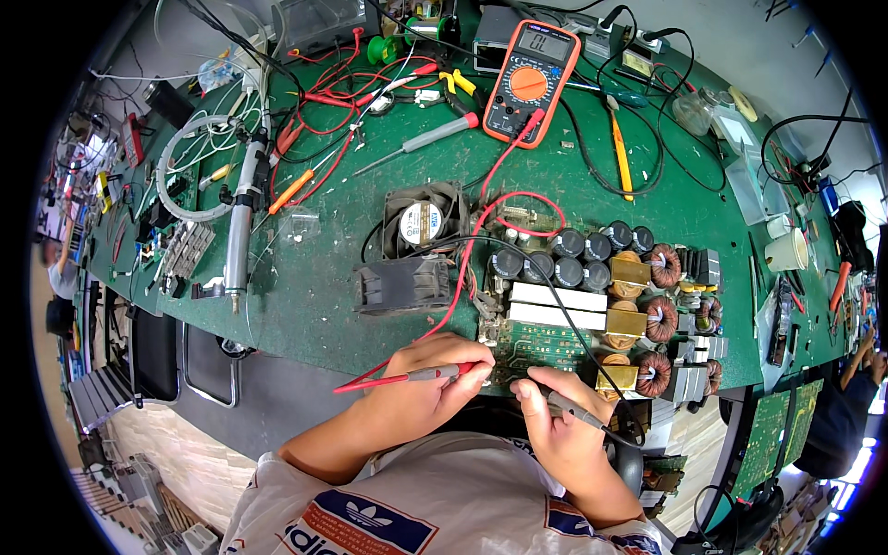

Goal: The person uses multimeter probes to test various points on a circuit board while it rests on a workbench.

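Observation:
My left hand [427, 381] is closed on a red test probe [407, 376], its tip end pointing right, at the near edge of a green power circuit board [536, 344]. In my right hand [564, 416] is a black test probe [578, 413], pointing up and left at the same edge. Both probe tips are hidden or too small to make out. Capacitors [568, 243], copper coils [659, 319] and white heatsink bars [557, 307] crowd the board. The red and black leads run toward an orange multimeter [532, 83] lying farther back on the bench.
A cooling fan [423, 222] and a dark fan housing [403, 284] sit left of the board. Beyond them lie a screwdriver [416, 144], yellow-handled pliers [460, 91] and yellow tweezers [621, 153]. A metal cylinder tool [242, 217] stands at left; a paper cup [787, 250] is at right.

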{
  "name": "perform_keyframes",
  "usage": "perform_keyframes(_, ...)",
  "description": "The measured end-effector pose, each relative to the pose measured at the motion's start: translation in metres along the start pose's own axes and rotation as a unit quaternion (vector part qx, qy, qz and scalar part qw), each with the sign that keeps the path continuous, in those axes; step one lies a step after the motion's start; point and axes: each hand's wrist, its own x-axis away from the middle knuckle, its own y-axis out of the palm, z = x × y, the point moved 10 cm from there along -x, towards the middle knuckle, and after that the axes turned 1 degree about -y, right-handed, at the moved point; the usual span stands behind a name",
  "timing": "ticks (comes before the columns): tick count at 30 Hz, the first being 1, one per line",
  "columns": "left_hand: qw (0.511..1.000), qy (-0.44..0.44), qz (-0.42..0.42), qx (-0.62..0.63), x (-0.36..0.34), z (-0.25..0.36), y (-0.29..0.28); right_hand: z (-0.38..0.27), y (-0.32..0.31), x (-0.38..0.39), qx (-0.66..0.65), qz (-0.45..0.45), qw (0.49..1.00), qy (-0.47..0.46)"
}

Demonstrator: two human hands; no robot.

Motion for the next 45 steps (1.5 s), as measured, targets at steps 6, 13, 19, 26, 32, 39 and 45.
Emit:
perform_keyframes(6,1.000,0.008,0.002,-0.012,0.000,0.000,-0.001,0.003,0.001,0.002,0.001,-0.002,1.000,0.005)
perform_keyframes(13,1.000,-0.001,-0.012,-0.018,-0.001,0.000,0.001,0.008,0.000,0.005,-0.017,0.008,1.000,0.018)
perform_keyframes(19,0.999,0.003,-0.009,-0.036,-0.001,-0.004,0.000,0.009,0.000,0.004,-0.019,0.004,1.000,0.012)
perform_keyframes(26,0.999,-0.025,-0.016,0.011,0.001,-0.011,0.001,0.014,0.004,0.012,-0.067,-0.003,0.997,0.035)
perform_keyframes(32,0.998,-0.038,-0.004,0.049,0.002,-0.018,0.000,0.018,0.005,0.015,-0.082,-0.005,0.997,0.011)
perform_keyframes(39,1.000,0.002,-0.012,0.022,0.002,-0.014,-0.001,0.014,0.004,0.016,-0.076,0.004,0.997,-0.009)
perform_keyframes(45,0.998,-0.031,-0.016,0.051,0.001,-0.017,0.000,0.013,0.004,0.014,-0.085,-0.009,0.996,-0.037)
